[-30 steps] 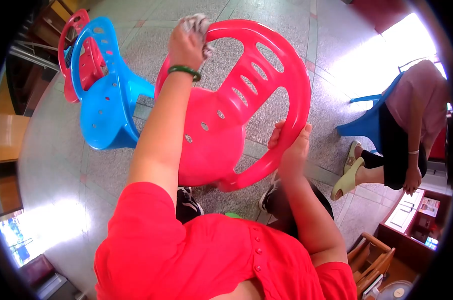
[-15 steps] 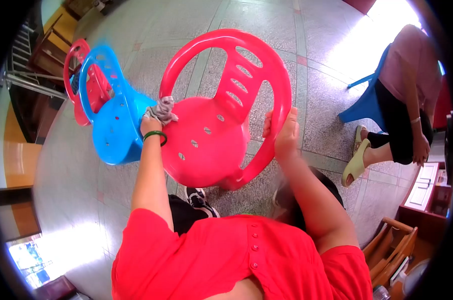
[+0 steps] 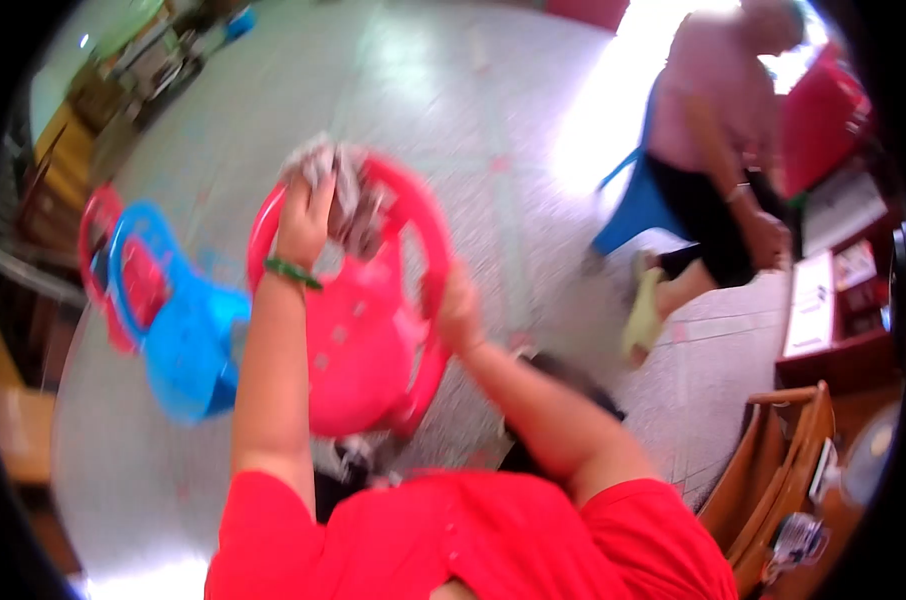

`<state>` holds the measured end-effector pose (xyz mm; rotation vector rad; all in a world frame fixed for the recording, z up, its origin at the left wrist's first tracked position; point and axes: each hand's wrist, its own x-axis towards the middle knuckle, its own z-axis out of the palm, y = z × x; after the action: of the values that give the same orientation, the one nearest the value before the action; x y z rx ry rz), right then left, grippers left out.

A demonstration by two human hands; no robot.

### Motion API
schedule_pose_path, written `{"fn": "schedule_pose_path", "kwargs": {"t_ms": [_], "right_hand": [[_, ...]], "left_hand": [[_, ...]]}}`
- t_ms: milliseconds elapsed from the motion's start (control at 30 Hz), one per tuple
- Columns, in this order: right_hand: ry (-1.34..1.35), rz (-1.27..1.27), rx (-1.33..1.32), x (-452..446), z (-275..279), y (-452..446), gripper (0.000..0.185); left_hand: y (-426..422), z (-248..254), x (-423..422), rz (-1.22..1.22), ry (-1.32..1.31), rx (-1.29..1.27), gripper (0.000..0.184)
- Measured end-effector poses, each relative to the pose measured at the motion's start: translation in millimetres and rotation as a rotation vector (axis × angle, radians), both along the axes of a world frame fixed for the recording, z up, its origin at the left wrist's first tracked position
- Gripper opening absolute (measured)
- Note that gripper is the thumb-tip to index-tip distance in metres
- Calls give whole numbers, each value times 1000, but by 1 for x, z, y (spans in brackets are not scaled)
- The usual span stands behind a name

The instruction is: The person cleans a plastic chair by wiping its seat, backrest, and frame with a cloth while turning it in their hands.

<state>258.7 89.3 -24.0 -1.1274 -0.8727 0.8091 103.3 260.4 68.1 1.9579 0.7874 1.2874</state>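
A red plastic chair (image 3: 358,345) with a rounded back and holes in its seat stands right in front of me. My left hand (image 3: 306,215), with a green bangle at the wrist, is closed on a greyish cloth (image 3: 358,205) pressed against the top of the chair's back. Lower on the right side, my right hand (image 3: 457,308) wraps round the curved armrest. Motion blur softens the cloth and the fingers.
To the left stand a blue plastic chair (image 3: 188,335) and another red chair (image 3: 103,235). At right, a seated person (image 3: 718,140) is on a blue chair (image 3: 628,215). A wooden rack (image 3: 773,470) stands near my right side.
My left hand has moved with the cloth from the left side of the seat up to the backrest's top. My right hand still holds the armrest. The view has shifted right.
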Motion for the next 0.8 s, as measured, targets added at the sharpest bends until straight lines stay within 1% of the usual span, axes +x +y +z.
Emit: {"fn": "schedule_pose_path", "kwargs": {"t_ms": [33, 67, 100, 133, 167, 200, 267, 300, 367, 400, 467, 500, 533, 567, 600, 633, 667, 733, 767, 800], "right_hand": [[-256, -183, 32, -3, -27, 10, 45], [-231, -185, 58, -7, 3, 2, 46], [-59, -126, -100, -10, -3, 2, 48], [61, -100, -142, -15, -8, 3, 50], [95, -103, -129, -19, -6, 4, 52], [96, -109, -149, -20, 0, 3, 51], [-4, -201, -168, -27, -2, 2, 50], [5, -206, -173, -29, -2, 5, 50], [-216, -455, -21, -33, 0, 11, 49], [-208, -454, -16, -33, -2, 12, 49], [-14, -262, -158, -39, -2, 10, 50], [-3, -252, -151, -40, -3, 9, 50], [22, -149, -183, -38, 4, 5, 50], [46, -46, -218, -37, 8, 1, 51], [54, -40, -218, -36, 8, -1, 51], [-88, -69, -263, -34, 6, 0, 52], [-232, -101, -304, -31, 5, 1, 53], [-258, -166, -240, -27, 8, 3, 53], [-269, -125, -297, -22, 16, -1, 52], [-276, -77, -358, -18, 20, -6, 51]], "left_hand": [[10, -22, 19, 112, 114, 273, 32], [6, -29, 43, 323, 249, 480, 31], [-15, -20, 64, 325, 118, 348, 28], [-23, -24, 78, 313, 41, 356, 25], [-31, -28, 92, 300, -34, 367, 23], [-46, -25, 99, 205, 16, 319, 26], [-73, -26, 103, 328, 160, 390, 30], [-77, -26, 99, 320, 168, 387, 30], [-85, -25, 89, 140, 232, 303, 30], [-87, -25, 84, 141, 239, 310, 30], [-91, -26, 68, -51, 93, 62, 27], [-93, -25, 62, -37, 61, 78, 25], [-95, -24, 53, -29, 72, 83, 25], [-97, -24, 42, -97, 38, -127, 24], [-99, -24, 30, -166, 0, -339, 23], [-93, -41, 16, -145, -35, -407, 25], [-94, -47, -1, -145, -32, -399, 25], [-99, -53, -30, -98, -155, -719, 28], [-106, -52, -42, -104, -150, -715, 28], [-119, -43, -57, -128, -239, -859, 29]]}}
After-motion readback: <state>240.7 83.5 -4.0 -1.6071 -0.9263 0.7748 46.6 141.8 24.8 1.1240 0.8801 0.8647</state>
